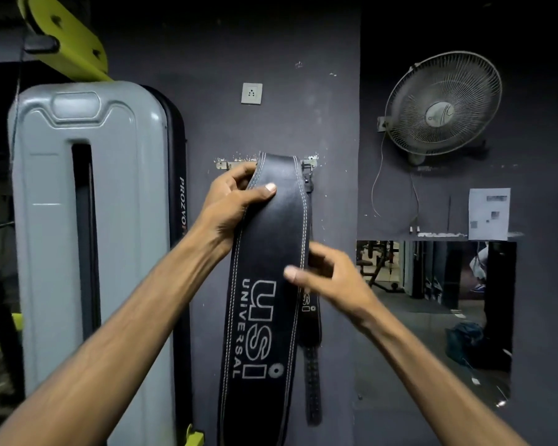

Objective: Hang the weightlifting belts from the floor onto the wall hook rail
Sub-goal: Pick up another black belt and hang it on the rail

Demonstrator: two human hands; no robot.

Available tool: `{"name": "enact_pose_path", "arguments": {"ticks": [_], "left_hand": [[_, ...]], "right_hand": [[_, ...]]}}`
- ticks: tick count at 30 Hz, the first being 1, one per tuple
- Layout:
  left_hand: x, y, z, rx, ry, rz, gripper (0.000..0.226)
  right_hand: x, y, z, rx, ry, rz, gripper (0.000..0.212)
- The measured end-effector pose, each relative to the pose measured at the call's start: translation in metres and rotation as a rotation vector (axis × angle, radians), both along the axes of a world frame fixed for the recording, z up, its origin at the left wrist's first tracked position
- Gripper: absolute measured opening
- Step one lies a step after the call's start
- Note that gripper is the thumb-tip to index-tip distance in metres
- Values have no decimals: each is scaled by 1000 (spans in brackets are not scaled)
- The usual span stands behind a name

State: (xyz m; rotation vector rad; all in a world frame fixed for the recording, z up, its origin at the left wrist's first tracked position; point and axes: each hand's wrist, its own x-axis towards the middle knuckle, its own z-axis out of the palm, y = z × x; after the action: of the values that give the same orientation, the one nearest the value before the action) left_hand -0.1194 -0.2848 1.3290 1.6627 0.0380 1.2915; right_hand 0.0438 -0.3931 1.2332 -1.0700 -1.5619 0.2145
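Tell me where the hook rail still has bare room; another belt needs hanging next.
The hook rail shows bare at its left end, between its left tip and the left hand. The middle is covered by the wide belt, gripped by both hands; the right hand pinches its edge. The right end is crowded: a second belt hangs from the hook there.

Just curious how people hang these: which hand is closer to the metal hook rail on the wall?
Left. The left hand grips the belt near its top edge, right beside the hook rail. The right hand holds the belt's right edge lower down, well below the rail.
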Motion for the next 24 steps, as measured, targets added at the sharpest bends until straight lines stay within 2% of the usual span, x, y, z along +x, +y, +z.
{"name": "enact_pose_path", "arguments": {"ticks": [1, 2, 5, 6, 9, 12, 15, 17, 20, 21, 23, 24], "left_hand": [[2, 2, -3, 23, 4, -4, 39], [2, 3, -6, 48, 13, -5, 39], [2, 5, -22, 110, 73, 2, 39], [2, 8, -28, 117, 99, -4, 39], [4, 18, -42, 90, 124, -35, 35], [10, 25, -39, -56, 193, -43, 17], [24, 34, -32, -178, 300, -34, 36], [35, 42, -26, -229, 255, -7, 55], [46, 55, -18, -277, 123, 76, 67], [49, 60, -17, -264, 104, 100, 65], [55, 73, -22, -213, 107, 138, 46], [58, 79, -27, -185, 119, 162, 37]], "right_hand": [[2, 4, 17, 27, 71, 7, 26], [6, 10, 34, 35, 148, 12, 30], [7, 27, 76, 3, 364, 61, 71], [7, 32, 85, -4, 410, 71, 70], [12, 51, 91, -12, 455, 113, 21], [15, 65, 75, 15, 507, 165, 5], [15, 71, 54, 59, 468, 162, 21], [19, 76, 40, 112, 389, 172, 24], [27, 87, 25, 92, 313, 197, 24], [30, 90, 25, 65, 326, 193, 19], [36, 99, 31, -5, 402, 189, 6], [40, 106, 37, -32, 432, 177, 13]]}}
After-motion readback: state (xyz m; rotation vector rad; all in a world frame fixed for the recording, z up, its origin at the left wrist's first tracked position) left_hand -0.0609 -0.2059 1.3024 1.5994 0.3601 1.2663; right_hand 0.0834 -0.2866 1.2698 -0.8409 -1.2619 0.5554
